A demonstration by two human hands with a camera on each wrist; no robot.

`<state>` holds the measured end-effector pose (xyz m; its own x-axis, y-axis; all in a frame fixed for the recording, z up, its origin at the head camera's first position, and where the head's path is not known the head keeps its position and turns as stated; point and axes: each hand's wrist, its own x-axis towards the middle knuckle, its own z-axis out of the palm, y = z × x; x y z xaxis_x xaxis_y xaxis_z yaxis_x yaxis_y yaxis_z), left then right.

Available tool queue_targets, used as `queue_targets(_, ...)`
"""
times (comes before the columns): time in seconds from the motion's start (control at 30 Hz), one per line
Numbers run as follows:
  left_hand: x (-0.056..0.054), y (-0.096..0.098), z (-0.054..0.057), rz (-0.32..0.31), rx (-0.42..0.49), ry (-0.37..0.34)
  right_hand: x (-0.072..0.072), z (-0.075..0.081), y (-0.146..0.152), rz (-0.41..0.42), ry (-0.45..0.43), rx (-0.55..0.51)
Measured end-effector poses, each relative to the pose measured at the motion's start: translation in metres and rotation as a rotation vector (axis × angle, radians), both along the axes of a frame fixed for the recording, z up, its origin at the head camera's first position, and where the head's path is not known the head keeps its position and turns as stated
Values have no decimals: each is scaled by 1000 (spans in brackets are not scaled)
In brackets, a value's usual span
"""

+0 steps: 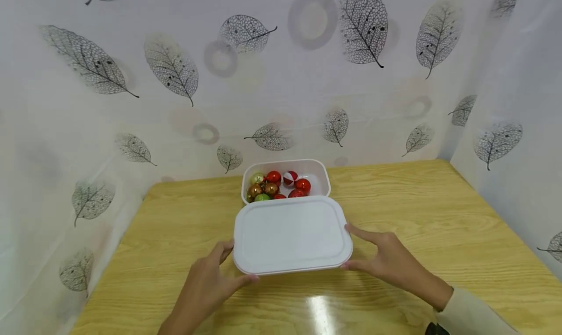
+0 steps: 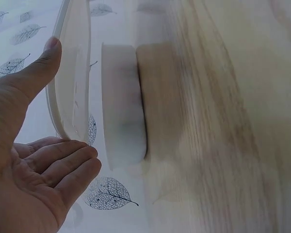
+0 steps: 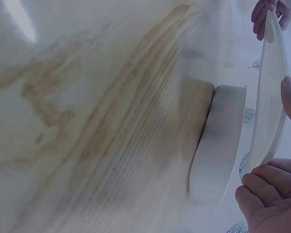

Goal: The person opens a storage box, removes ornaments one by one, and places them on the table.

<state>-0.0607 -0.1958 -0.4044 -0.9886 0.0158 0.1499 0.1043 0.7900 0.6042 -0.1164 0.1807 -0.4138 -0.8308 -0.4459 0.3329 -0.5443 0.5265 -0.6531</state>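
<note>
The lid (image 1: 292,235) looks smooth plastic, the baubles (image 1: 271,188) glossy, the wood-grained table (image 1: 417,213) shiny.

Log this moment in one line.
left hand + right hand: hold white oblong plastic lid, raised | white oblong plastic box: uncovered, shiny round multicoloured ornaments inside

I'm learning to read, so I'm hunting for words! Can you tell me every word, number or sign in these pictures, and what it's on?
There are none that I can read.
The white lid, white box and table show no writing.
The backdrop has leaf and ring pictures, not letters.
The balls are too small to check for tiny marks.
</note>
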Motion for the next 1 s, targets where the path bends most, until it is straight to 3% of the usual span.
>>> queue_targets(0.5,20,5,0,5,-79,-65,22,-9,2,23,43,-18)
queue_targets(0.77,16,2,-13,-17,-85,-61,19,-18,0,35,26,-5)
queue_targets(1.0,9,1,-19,-19,-109,-173,13,-26,-4,7,-21,61)
